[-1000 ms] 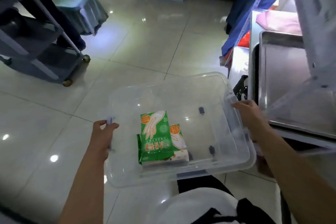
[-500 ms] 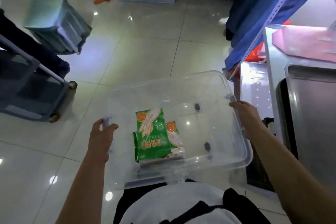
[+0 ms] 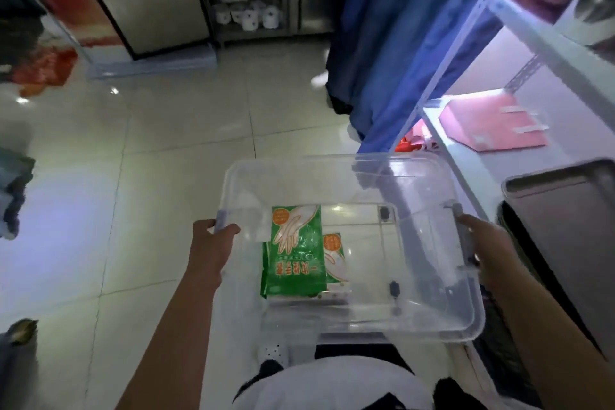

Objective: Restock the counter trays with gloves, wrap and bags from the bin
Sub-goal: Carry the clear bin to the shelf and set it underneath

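I hold a clear plastic bin in front of my body, above the tiled floor. My left hand grips its left rim and my right hand grips the grey latch on its right rim. Inside, two green packs of disposable gloves lie stacked near the left of the bin's floor; the lower pack shows only at its right edge. The remaining floor of the bin is bare. To the right, a steel tray sits on the white counter.
A pink sheet lies on the counter behind the tray, under a white angle-iron shelf frame. Blue cloth hangs ahead on the right. A rack with paper rolls stands at the far wall. Open tiled floor spreads left.
My view has swung up and to the right: the counter and shelf frame fill more of the right side, and the grey cart at left has left the view. Both hands keep their grip on the bin.
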`<state>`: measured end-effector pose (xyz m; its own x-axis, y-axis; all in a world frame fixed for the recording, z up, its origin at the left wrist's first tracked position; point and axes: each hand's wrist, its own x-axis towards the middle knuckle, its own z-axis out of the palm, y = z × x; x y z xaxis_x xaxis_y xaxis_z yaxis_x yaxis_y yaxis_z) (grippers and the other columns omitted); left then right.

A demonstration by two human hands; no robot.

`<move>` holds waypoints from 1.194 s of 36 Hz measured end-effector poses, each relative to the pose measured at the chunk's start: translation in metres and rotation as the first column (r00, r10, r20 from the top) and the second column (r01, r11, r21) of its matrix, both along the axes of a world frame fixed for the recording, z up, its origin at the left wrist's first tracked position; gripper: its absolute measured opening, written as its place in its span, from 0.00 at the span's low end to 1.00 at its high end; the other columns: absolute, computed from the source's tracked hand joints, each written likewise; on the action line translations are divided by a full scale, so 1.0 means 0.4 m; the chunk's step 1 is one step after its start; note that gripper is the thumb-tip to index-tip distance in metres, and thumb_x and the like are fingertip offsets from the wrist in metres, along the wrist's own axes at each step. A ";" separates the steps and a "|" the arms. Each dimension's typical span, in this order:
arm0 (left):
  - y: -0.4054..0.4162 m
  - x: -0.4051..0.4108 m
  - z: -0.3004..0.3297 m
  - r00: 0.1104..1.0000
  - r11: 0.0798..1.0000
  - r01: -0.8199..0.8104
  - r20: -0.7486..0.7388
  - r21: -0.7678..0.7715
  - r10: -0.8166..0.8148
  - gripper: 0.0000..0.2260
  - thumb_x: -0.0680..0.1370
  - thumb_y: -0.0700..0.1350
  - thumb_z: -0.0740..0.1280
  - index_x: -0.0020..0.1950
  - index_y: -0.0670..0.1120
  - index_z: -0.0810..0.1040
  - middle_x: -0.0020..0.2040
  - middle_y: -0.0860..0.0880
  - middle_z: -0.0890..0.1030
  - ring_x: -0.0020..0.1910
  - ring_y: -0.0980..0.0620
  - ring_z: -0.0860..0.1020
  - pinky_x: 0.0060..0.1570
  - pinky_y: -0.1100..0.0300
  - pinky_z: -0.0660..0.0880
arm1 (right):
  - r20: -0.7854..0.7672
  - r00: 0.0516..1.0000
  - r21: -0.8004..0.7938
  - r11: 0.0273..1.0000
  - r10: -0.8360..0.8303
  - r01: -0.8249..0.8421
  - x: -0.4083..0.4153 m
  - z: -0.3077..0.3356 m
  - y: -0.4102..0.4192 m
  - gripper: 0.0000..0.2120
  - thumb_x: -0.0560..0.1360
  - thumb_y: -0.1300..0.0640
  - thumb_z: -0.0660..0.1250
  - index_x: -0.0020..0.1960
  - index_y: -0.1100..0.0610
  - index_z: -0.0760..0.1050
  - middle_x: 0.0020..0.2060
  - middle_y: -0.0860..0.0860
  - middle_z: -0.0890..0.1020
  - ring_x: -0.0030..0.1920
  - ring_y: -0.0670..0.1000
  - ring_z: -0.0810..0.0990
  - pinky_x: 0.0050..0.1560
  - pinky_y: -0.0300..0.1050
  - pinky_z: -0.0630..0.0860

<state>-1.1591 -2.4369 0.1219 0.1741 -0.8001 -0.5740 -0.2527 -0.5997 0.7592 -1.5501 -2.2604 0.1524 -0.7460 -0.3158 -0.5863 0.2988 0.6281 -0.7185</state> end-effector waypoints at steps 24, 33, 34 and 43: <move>-0.762 -0.756 -0.105 0.668 0.684 0.716 0.148 0.138 -0.729 0.19 0.72 0.46 0.70 0.62 0.51 0.73 0.55 0.42 0.79 0.51 0.37 0.80 0.41 0.48 0.75 | 0.066 0.675 0.093 0.678 -0.735 0.729 -0.090 -0.272 -0.230 0.09 0.73 0.54 0.69 0.52 0.55 0.76 0.43 0.55 0.77 0.39 0.52 0.74 0.38 0.45 0.70; -0.882 -1.003 -0.358 0.294 0.336 0.902 0.186 0.270 -0.938 0.11 0.77 0.41 0.66 0.57 0.52 0.71 0.42 0.43 0.77 0.32 0.46 0.72 0.31 0.57 0.69 | 0.027 0.417 0.312 0.404 -0.909 0.860 -0.010 -0.444 -0.277 0.19 0.72 0.51 0.69 0.59 0.59 0.76 0.46 0.55 0.80 0.42 0.56 0.78 0.42 0.47 0.74; -0.889 -1.027 -0.397 0.240 0.283 0.917 0.177 0.281 -0.955 0.11 0.77 0.41 0.65 0.57 0.52 0.71 0.41 0.43 0.76 0.31 0.47 0.71 0.31 0.58 0.68 | 0.028 0.373 0.339 0.360 -0.927 0.869 0.011 -0.474 -0.283 0.18 0.72 0.51 0.69 0.59 0.60 0.77 0.47 0.57 0.80 0.43 0.58 0.79 0.42 0.49 0.75; -0.904 -1.211 -0.779 -0.105 -0.054 0.953 0.158 0.297 -0.982 0.07 0.79 0.46 0.67 0.54 0.50 0.71 0.45 0.41 0.79 0.36 0.44 0.75 0.33 0.54 0.76 | -0.096 0.186 0.469 0.121 -0.978 0.875 0.092 -0.813 -0.353 0.23 0.77 0.43 0.62 0.68 0.53 0.67 0.58 0.56 0.76 0.50 0.58 0.75 0.51 0.52 0.76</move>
<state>-1.6434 -2.7987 -0.1897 -0.6182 -0.2320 -0.7510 -0.7605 0.4180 0.4969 -1.5135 -2.4014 -0.1729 -0.1532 0.7919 -0.5912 0.9265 -0.0931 -0.3647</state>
